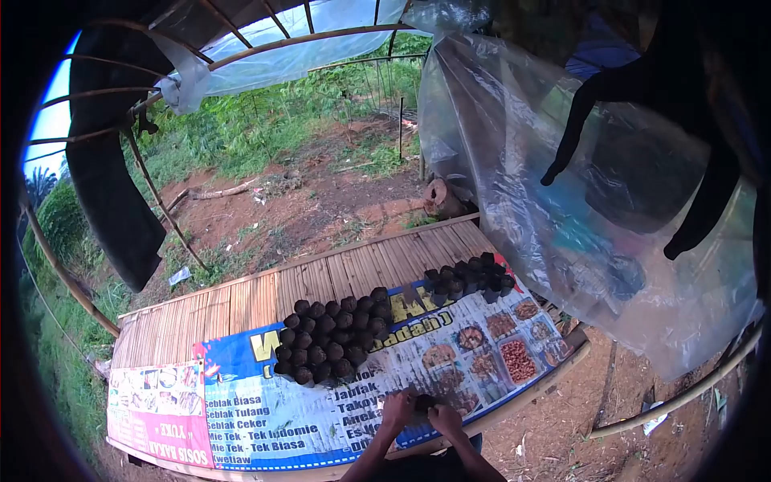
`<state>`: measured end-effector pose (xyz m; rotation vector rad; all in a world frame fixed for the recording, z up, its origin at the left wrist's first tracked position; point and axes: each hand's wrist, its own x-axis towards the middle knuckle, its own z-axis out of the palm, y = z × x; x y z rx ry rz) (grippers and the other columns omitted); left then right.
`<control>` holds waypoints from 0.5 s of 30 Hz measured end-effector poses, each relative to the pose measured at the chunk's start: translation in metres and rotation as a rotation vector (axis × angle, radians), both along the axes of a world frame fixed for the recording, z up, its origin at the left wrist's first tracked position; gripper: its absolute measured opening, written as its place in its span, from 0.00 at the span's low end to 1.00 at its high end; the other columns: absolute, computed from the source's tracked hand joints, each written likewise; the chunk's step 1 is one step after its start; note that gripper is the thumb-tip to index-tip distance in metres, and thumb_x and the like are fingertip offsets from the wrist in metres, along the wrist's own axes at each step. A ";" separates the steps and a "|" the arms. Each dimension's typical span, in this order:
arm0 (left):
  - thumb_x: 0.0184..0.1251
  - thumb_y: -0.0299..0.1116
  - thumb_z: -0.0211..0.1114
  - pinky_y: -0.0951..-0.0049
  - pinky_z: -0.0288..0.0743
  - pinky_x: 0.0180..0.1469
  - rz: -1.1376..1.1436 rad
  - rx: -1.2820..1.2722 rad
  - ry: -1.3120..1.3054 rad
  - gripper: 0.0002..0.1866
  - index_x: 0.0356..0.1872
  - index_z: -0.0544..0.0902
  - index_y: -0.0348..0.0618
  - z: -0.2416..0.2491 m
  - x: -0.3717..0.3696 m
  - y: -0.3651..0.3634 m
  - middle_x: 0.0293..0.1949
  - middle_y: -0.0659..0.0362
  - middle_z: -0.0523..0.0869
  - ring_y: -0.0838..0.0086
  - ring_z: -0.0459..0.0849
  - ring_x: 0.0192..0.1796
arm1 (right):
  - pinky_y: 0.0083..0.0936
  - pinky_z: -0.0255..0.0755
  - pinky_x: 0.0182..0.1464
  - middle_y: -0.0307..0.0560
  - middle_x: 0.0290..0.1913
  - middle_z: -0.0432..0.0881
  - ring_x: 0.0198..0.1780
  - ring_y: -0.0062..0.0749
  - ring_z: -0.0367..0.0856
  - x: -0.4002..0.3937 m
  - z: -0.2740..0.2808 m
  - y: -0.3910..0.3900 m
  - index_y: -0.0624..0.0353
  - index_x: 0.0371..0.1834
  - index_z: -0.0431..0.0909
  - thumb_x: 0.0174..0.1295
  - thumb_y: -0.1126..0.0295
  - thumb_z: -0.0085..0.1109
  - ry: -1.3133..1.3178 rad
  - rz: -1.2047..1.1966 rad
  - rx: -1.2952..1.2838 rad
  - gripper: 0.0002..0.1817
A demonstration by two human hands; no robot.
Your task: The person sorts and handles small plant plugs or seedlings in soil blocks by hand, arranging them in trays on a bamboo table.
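Observation:
Near the front edge of the table, my left hand (397, 411) and my right hand (445, 419) come together around a small black seedling bag (423, 402). The fingers of both hands are closed against its sides, and they partly hide it. Beyond my left hand stands a large cluster of black seedling bags (329, 337), packed tightly and apparently filled with dark soil. A smaller group of similar bags (470, 277) stands farther back on the right.
A printed food banner (273, 418) covers much of the bamboo-slat table (241, 297). Clear plastic sheeting (514, 169) hangs at the right, with dark cloth (642, 104) above. A bamboo pole (683, 386) runs along the lower right. Bare soil and plants lie beyond.

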<state>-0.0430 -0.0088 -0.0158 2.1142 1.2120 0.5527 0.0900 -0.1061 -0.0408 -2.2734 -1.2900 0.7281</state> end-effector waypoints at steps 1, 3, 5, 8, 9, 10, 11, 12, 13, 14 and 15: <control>0.56 0.35 0.62 0.55 0.76 0.45 -0.014 -0.041 -0.033 0.11 0.38 0.85 0.45 0.005 0.002 0.002 0.34 0.46 0.85 0.53 0.84 0.38 | 0.48 0.73 0.44 0.58 0.32 0.83 0.39 0.57 0.81 -0.001 -0.003 -0.001 0.57 0.32 0.82 0.60 0.51 0.50 0.002 -0.019 0.015 0.20; 0.56 0.33 0.61 0.54 0.77 0.43 -0.031 0.022 -0.015 0.09 0.36 0.84 0.45 0.007 0.006 0.003 0.32 0.46 0.85 0.52 0.84 0.36 | 0.48 0.73 0.44 0.58 0.32 0.83 0.39 0.57 0.81 0.002 -0.002 0.004 0.57 0.31 0.82 0.59 0.51 0.50 0.002 -0.045 0.042 0.20; 0.55 0.31 0.60 0.53 0.77 0.40 -0.029 0.054 0.038 0.06 0.33 0.83 0.44 -0.005 0.007 0.004 0.28 0.45 0.84 0.50 0.84 0.32 | 0.47 0.73 0.44 0.57 0.31 0.83 0.38 0.55 0.82 0.000 0.002 0.005 0.57 0.31 0.82 0.59 0.51 0.52 -0.013 -0.048 -0.003 0.19; 0.54 0.30 0.61 0.53 0.77 0.38 -0.003 0.039 0.031 0.05 0.29 0.82 0.42 0.013 0.005 0.002 0.27 0.46 0.84 0.49 0.84 0.31 | 0.50 0.73 0.43 0.58 0.29 0.82 0.36 0.58 0.81 -0.002 0.022 0.006 0.57 0.28 0.81 0.57 0.56 0.51 -0.056 -0.102 0.076 0.16; 0.53 0.31 0.63 0.55 0.77 0.39 0.014 0.007 0.009 0.06 0.28 0.83 0.41 0.013 0.004 0.003 0.28 0.47 0.85 0.51 0.84 0.32 | 0.50 0.73 0.43 0.58 0.29 0.82 0.36 0.58 0.81 -0.002 0.024 0.007 0.57 0.28 0.81 0.57 0.56 0.51 -0.055 -0.108 0.082 0.16; 0.53 0.31 0.63 0.55 0.77 0.39 0.008 0.014 0.009 0.06 0.28 0.83 0.41 0.005 0.004 0.006 0.28 0.47 0.85 0.51 0.84 0.32 | 0.50 0.73 0.44 0.58 0.29 0.82 0.36 0.58 0.81 -0.001 0.027 0.008 0.57 0.27 0.81 0.56 0.56 0.52 -0.059 -0.123 0.133 0.16; 0.53 0.31 0.63 0.55 0.77 0.39 -0.002 0.025 0.017 0.06 0.29 0.82 0.40 -0.007 0.003 0.006 0.28 0.47 0.85 0.51 0.84 0.32 | 0.50 0.73 0.44 0.58 0.29 0.82 0.36 0.58 0.81 0.000 0.028 0.008 0.57 0.27 0.81 0.56 0.57 0.52 -0.063 -0.137 0.179 0.15; 0.53 0.30 0.63 0.56 0.77 0.39 -0.010 0.030 0.027 0.06 0.29 0.82 0.39 -0.014 0.002 0.003 0.28 0.46 0.85 0.51 0.84 0.32 | 0.50 0.73 0.44 0.58 0.29 0.82 0.36 0.58 0.81 0.002 0.022 0.010 0.57 0.27 0.81 0.56 0.57 0.52 -0.061 -0.139 0.175 0.15; 0.53 0.30 0.63 0.56 0.77 0.39 -0.010 0.022 0.029 0.06 0.29 0.82 0.39 -0.008 0.000 -0.004 0.28 0.46 0.85 0.51 0.84 0.32 | 0.48 0.73 0.41 0.57 0.28 0.82 0.35 0.56 0.82 0.005 0.013 0.013 0.58 0.26 0.81 0.55 0.57 0.54 -0.086 -0.126 0.153 0.15; 0.53 0.30 0.63 0.56 0.77 0.38 0.008 0.016 -0.006 0.06 0.29 0.82 0.39 -0.001 0.001 -0.009 0.28 0.46 0.84 0.50 0.84 0.32 | 0.46 0.74 0.38 0.57 0.26 0.82 0.33 0.54 0.82 0.009 0.006 0.016 0.58 0.25 0.81 0.53 0.57 0.56 -0.115 -0.111 0.136 0.15; 0.53 0.30 0.63 0.56 0.77 0.38 0.026 0.021 -0.043 0.06 0.29 0.81 0.38 0.005 0.004 -0.006 0.28 0.45 0.84 0.50 0.84 0.32 | 0.46 0.74 0.38 0.57 0.26 0.82 0.33 0.54 0.82 0.013 0.009 0.018 0.58 0.25 0.81 0.53 0.57 0.56 -0.119 -0.110 0.143 0.15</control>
